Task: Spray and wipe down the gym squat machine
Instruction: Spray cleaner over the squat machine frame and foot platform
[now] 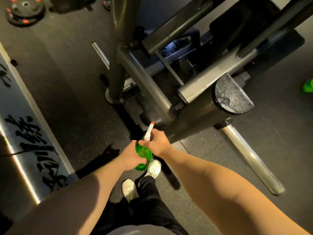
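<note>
Dark speckled rubber floor [76,99] fills the scene, with the squat machine [194,116] standing ahead and to the right of the person. Both hands hold a green spray bottle [144,152] just short of the machine's thick base tube. The left hand [131,155] has its fingers curled around the bottle's body. The right hand [158,143] grips the neck at the spray head; whether a finger sits on the trigger cannot be told. The white nozzle [149,131], orange at its tip, points at the near end of that tube, close to it but apart.

Open floor lies to the left, between the machine's upright post [116,73] and a shiny panel [25,133] with black characters that runs along the left edge. More bare floor shows at the far right.

A steel bar [250,158] juts from the base toward the lower right, low over the floor and beside the right forearm. The tube's end cap [233,95] carries droplets and some foam. A slim chrome peg [100,53] sticks out left of the post. Angled frame bars cross above the base.

Weight plates [23,11] with red marks lie at the upper left, well apart. A green object [308,85] is cut off by the right edge. White shoes [154,167] stand below the bottle.
</note>
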Motion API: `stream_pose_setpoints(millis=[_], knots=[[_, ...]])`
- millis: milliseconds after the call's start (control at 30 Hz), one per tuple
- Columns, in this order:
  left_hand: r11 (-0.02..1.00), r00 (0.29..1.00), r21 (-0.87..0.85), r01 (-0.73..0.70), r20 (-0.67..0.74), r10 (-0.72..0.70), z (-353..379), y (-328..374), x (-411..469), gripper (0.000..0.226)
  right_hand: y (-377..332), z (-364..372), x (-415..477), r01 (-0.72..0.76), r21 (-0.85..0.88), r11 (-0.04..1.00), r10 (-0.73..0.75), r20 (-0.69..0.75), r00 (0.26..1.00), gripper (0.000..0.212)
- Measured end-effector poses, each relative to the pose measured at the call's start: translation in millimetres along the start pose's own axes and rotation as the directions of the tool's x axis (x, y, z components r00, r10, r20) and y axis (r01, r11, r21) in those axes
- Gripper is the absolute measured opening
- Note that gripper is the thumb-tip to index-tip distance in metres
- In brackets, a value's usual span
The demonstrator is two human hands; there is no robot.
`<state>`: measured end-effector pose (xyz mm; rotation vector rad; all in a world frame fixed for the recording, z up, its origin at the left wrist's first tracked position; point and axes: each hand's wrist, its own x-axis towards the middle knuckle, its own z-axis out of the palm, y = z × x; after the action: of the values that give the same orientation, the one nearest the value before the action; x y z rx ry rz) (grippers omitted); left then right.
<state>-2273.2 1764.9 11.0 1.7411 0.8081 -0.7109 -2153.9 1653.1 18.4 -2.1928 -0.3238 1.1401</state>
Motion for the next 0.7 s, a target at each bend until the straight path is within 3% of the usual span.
stream_pose_setpoints(millis=[133, 300, 467, 700], knots=[[1.000, 0.998, -0.021, -0.006, -0.059, 0.005, -21.0, 27.9, -0.2, 0.044, -26.4, -9.3, 26.7, 0.073, -0.005, 0.997, -0.072, 0.080, 0.994, 0.031], [0.999, 0.995, -0.035, -0.018, -0.100, 0.014, -58.2, 12.8, 39.6, 0.051, -59.0, -24.4, 61.9, 0.113, -0.014, 0.993, -0.111, 0.124, 0.986, 0.031], [0.997, 0.988, -0.036, 0.062, -0.138, -0.066, -88.4, 2.6, 82.3, 0.085, -99.5, -30.1, 88.4, 0.093, 0.022, 0.995, -0.095, 0.147, 0.985, 0.026], [0.984, 0.982, -0.045, 0.170, -0.079, -0.173, -164.7, 55.6, 73.9, 0.079, -157.0, -29.4, 134.1, 0.034, -0.040, 0.999, -0.027, 0.161, 0.987, 0.027]])
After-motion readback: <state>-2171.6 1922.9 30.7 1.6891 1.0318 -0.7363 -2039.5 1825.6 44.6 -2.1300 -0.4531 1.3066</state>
